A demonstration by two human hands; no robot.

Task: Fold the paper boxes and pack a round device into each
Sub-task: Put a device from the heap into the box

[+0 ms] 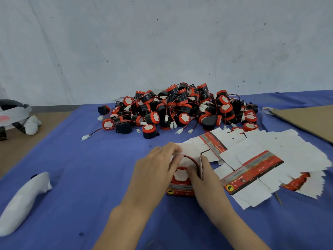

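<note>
Hands | left hand (157, 170) grips box (180, 191) flap | right hand (205, 179) pinches box side

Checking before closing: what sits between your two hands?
Head view: between the left hand and right hand sits the open red-and-white paper box, holding a round red-topped device with a white centre, its red-and-black wire arching above.

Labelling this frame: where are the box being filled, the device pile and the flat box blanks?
box being filled (180, 191), head view: red front wall
device pile (180, 107), head view: middle of heap
flat box blanks (252, 173), head view: red band of top blank
</note>
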